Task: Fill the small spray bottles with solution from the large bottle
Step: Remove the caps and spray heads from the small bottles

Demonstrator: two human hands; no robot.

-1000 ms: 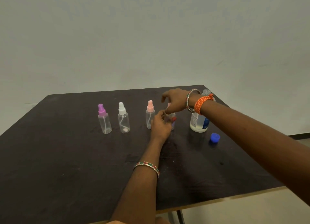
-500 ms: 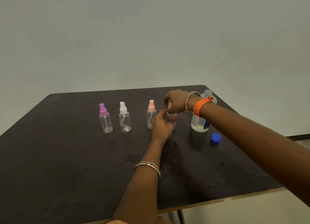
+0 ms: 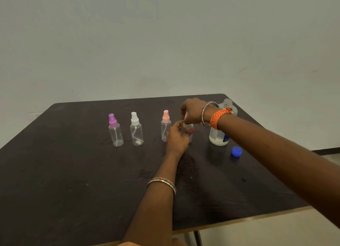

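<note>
The person's left hand (image 3: 177, 137) was wrapped around the body of a small clear spray bottle (image 3: 189, 133) standing on the dark table (image 3: 73, 172), fingers curled about it to steady it. The right hand (image 3: 192, 111) came down over that bottle's top, its fingers closed on the spray head; the head itself was mostly hidden, so its colour could not be told. This looked like the unscrewing or refitting of the sprayer. To do that step well, the lower hand would need to keep the bottle upright and pressed to the table while the upper hand turned only the collar, since a light plastic bottle twists easily and could tip.

Just to the left of the held bottle stood a pink-capped spray bottle (image 3: 165, 127), then a white-capped spray bottle (image 3: 136, 129) and, furthest left, a purple-capped spray bottle (image 3: 115, 130). All three were upright, capped and apart from one another, and they appeared empty, with only dip tubes showing inside.

The large bottle (image 3: 219, 135) stood to the right, partly behind the right wrist, uncapped, with pale solution filling only its lower part. Its blue cap (image 3: 236, 151) lay on the table near it, on the near side. Whether the held bottle contained any liquid could not be told.
</note>
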